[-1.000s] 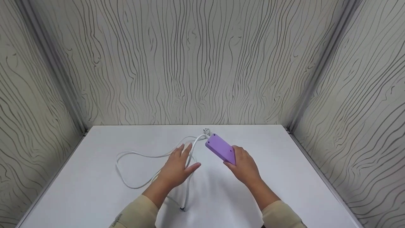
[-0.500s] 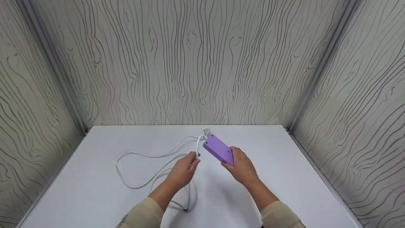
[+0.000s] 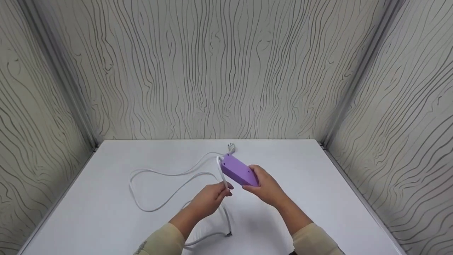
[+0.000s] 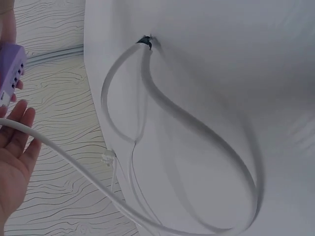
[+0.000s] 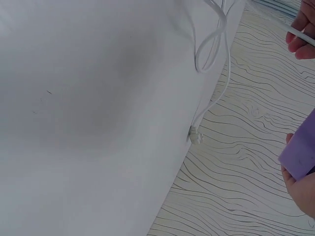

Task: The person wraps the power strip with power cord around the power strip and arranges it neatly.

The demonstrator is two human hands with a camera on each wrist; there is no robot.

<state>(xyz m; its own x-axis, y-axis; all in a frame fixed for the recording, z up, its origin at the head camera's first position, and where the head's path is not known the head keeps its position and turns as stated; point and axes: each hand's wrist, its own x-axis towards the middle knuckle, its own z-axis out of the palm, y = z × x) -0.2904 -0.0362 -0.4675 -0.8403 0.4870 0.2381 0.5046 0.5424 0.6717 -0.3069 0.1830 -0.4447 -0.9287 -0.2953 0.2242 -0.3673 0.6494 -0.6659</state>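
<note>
My right hand (image 3: 266,186) grips the near end of a purple power strip (image 3: 238,170), held tilted above the table. Small dark openings show along a side of the power strip (image 4: 12,73) in the left wrist view. A white cable (image 3: 222,170) bends down from its far end. My left hand (image 3: 208,200) holds this cable between thumb and fingers, just left of the strip. In the left wrist view the cable crosses the fingers (image 4: 17,130); the thumb is out of sight there. From the left hand the cable hangs in a loop toward the table.
The cable's long loop (image 3: 148,210) lies over the left half of the white table (image 3: 88,198). Its plug (image 3: 231,148) rests near the back edge. A dark tie (image 3: 229,234) gathers the cable near the front. Wood-patterned panels (image 3: 226,71) enclose three sides.
My left hand first reached for the cable, took hold of it, and has since moved right and nearer. The power strip has shifted slightly left and nearer. The dark tie has moved right.
</note>
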